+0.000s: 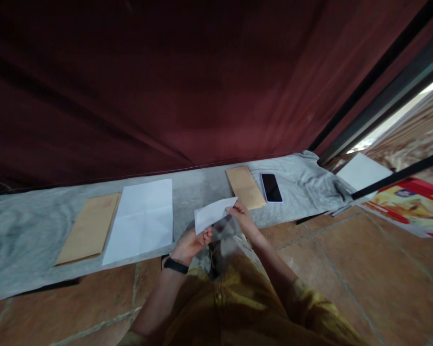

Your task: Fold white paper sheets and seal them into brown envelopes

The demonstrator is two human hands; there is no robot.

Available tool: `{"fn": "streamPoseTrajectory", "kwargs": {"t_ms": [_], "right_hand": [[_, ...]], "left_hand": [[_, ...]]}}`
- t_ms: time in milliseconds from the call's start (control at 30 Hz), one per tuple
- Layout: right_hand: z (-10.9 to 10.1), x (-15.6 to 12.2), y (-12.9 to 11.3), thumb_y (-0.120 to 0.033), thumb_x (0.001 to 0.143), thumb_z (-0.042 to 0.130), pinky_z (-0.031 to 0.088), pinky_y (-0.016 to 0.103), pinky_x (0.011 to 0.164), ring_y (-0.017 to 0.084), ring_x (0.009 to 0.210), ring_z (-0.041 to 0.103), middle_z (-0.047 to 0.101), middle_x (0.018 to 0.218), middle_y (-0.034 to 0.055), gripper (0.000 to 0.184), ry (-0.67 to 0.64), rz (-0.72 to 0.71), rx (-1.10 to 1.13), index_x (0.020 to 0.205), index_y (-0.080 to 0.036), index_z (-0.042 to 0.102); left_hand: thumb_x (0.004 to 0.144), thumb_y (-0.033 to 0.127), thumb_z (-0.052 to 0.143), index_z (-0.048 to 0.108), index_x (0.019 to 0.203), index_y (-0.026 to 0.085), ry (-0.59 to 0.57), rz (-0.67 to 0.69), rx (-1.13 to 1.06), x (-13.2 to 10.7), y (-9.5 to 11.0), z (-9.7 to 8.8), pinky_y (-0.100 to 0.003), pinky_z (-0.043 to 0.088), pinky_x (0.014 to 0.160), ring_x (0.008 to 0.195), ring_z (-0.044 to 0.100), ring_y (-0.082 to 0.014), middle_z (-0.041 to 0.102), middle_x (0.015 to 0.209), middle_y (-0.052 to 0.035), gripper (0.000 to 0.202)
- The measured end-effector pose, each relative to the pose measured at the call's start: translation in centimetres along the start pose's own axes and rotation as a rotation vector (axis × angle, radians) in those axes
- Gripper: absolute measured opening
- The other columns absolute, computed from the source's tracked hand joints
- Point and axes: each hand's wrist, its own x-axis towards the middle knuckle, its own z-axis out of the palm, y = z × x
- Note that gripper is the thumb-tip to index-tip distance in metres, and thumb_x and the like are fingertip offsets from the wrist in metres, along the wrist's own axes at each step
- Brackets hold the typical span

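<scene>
A grey cloth (22, 235) runs in a long strip along the foot of a dark red curtain (166, 86), bordered on the near side by a tiled floor (346, 269).

1. At the left, a left envelope (90, 228), brown, lies flat on the cloth.
2. Just beside it, edge to edge, lies a flat white sheet (140, 218) with visible fold creases.
3. The left hand (191, 244), with a black wristband (175, 265), is closed on the lower left corner of a folded paper (213, 214).
4. The folded paper is white, held clear above the near edge of the cloth and tilted up to the right. It appears to be folded more than once, though the blur makes this uncertain.
5. The right hand (242, 217) pinches the paper's upper right end between thumb and fingers.
6. Beyond the right hand, a right envelope (245, 187), brown, lies on the cloth.
7. A phone (271, 187) lies beside it, dark screen up.
8. At the far right, off the cloth, lie a far white sheet (362, 171) and a red and yellow print (411, 204).
</scene>
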Motion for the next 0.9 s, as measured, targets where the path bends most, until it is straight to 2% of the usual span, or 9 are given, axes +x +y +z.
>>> {"fn": "streamPoseTrajectory", "kwargs": {"t_ms": [67, 133, 200, 267, 433, 567, 700, 800, 900], "right_hand": [[0.1, 0.3, 0.2, -0.048, 0.076, 0.072, 0.053, 0.033, 0.076, 0.02, 0.08, 0.064, 0.074, 0.086, 0.003, 0.032, 0.052, -0.012, -0.036, 0.092, -0.02, 0.073], [0.1, 0.6, 0.7, -0.047, 0.077, 0.069, 0.05, 0.028, 0.068, 0.018, 0.073, 0.06, 0.071, 0.078, 0.0007, 0.027, 0.11, -0.043, -0.095, 0.086, -0.021, 0.071], [0.2, 0.8, 1.1, -0.046, 0.078, 0.067, 0.046, 0.025, 0.061, 0.015, 0.067, 0.055, 0.066, 0.072, -0.0015, 0.024, 0.127, -0.065, -0.162, 0.081, -0.021, 0.069], [0.4, 1.1, 1.6, -0.045, 0.079, 0.066, 0.041, 0.024, 0.056, 0.013, 0.061, 0.05, 0.06, 0.065, -0.0037, 0.024, 0.127, -0.068, -0.223, 0.078, -0.022, 0.066], [1.3, 2.0, 2.6, -0.046, 0.08, 0.061, 0.037, 0.023, 0.052, 0.012, 0.056, 0.046, 0.052, 0.06, -0.0062, 0.024, 0.158, -0.051, -0.356, 0.075, -0.022, 0.061], [1.9, 2.8, 3.2, -0.038, 0.082, 0.06, 0.044, 0.025, 0.06, 0.015, 0.064, 0.055, 0.061, 0.069, -0.0034, 0.019, 0.198, -0.081, -0.512, 0.09, -0.022, 0.067], [2.3, 3.4, 3.6, -0.028, 0.087, 0.057, 0.05, 0.032, 0.081, 0.022, 0.087, 0.064, 0.071, 0.094, 0.0051, 0.036, 0.208, -0.16, -0.702, 0.121, -0.021, 0.065], [2.6, 3.8, 3.9, -0.024, 0.09, 0.055, 0.048, 0.04, 0.097, 0.028, 0.106, 0.064, 0.071, 0.114, 0.0131, 0.045, 0.187, -0.224, -0.824, 0.133, -0.017, 0.06], [2.8, 4.0, 4.2, -0.022, 0.092, 0.054, 0.044, 0.049, 0.105, 0.033, 0.113, 0.061, 0.068, 0.124, 0.0184, 0.048, 0.147, -0.258, -0.906, 0.139, -0.013, 0.056]], "left_hand": [[0.083, 0.014, 0.07, 0.069, 0.083, 0.013, 0.001, -0.081, 0.054, 0.1, 0.5, -0.4, -0.021, 0.051, 0.05, 0.058, 0.066, -0.0152, 0.07, 0.071, -0.0102, 0.001], [0.088, 0.027, 0.069, 0.071, 0.091, 0.012, 0.04, -0.078, 0.103, 0.1, 1.2, -0.7, -0.024, 0.056, 0.058, 0.07, 0.072, -0.0188, 0.074, 0.084, -0.0156, 0.015], [0.092, 0.04, 0.066, 0.07, 0.095, 0.014, 0.133, 0.005, 0.128, 0.1, 1.8, -1.0, -0.026, 0.057, 0.062, 0.074, 0.073, -0.0196, 0.075, 0.089, -0.015, 0.026], [0.091, 0.045, 0.066, 0.069, 0.094, 0.016, 0.225, 0.129, 0.169, 0.1, 2.1, -1.3, -0.026, 0.055, 0.062, 0.072, 0.072, -0.0182, 0.075, 0.088, -0.0113, 0.029], [0.071, 0.029, 0.085, 0.071, 0.083, 0.017, 0.288, 0.457, 0.442, 0.8, 2.2, -2.1, -0.02, 0.045, 0.056, 0.062, 0.064, -0.0127, 0.071, 0.075, -0.0015, 0.023], [0.07, 0.023, 0.082, 0.07, 0.076, 0.019, 0.372, 0.535, 0.56, 2.6, 2.3, -2.5, -0.022, 0.044, 0.056, 0.058, 0.059, -0.0132, 0.068, 0.067, 0.0009, 0.014], [0.069, 0.019, 0.078, 0.068, 0.078, 0.022, 0.448, 0.562, 0.603, 4.1, 2.7, -2.9, -0.023, 0.043, 0.056, 0.06, 0.06, -0.0152, 0.066, 0.066, 0.0019, 0.014], [0.067, 0.017, 0.078, 0.069, 0.077, 0.024, 0.497, 0.58, 0.647, 4.1, 3.2, -2.9, -0.024, 0.044, 0.06, 0.066, 0.062, -0.0181, 0.065, 0.066, 0.0013, 0.015], [0.068, 0.017, 0.077, 0.069, 0.076, 0.025, 0.569, 0.611, 0.726, 3.5, 3.6, -2.5, -0.027, 0.043, 0.067, 0.072, 0.063, -0.0217, 0.062, 0.065, 0.0006, 0.014]]}}
